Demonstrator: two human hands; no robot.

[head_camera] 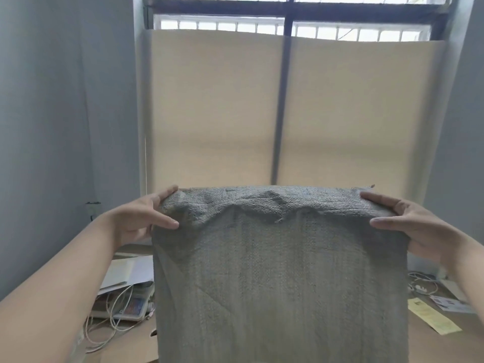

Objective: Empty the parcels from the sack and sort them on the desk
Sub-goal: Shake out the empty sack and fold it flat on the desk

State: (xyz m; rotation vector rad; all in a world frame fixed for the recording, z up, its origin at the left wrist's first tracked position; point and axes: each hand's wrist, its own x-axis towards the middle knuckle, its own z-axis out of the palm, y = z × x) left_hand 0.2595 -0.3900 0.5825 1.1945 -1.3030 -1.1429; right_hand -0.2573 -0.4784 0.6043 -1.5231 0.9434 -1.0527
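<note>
Both hands are raised in front of the person, each gripping an upper corner of a grey woven sack (pixel 282 271). The left hand (pixel 145 218), at 9 o'clock of the sack's top edge, pinches the cloth with the thumb on the near face and the fingers reaching over the bunched top. The right hand (pixel 411 222), at 3 o'clock, grips the same way, thumb in front and fingers laid along the top edge. Between them the top edge sags and puckers a little. The rest of the sack hangs down flat and mostly smooth, running out of view at 6 o'clock. Whether anything is inside it cannot be told.

The sack is held above a brown desk (pixel 125 347), which shows on either side of it. At 8 o'clock of the sack lie loose white cables (pixel 115 319), a flat white device with a coloured panel (pixel 132 307), and a stack of papers (pixel 125 273) behind them. At 4 o'clock lie a long yellow slip (pixel 432 318), a printed card (pixel 450 302) just beyond it, and a white charger with its cord (pixel 421 286).

At 12 o'clock, behind the sack, a beige blind (pixel 214 108) covers most of a dark-framed window (pixel 288 11).
</note>
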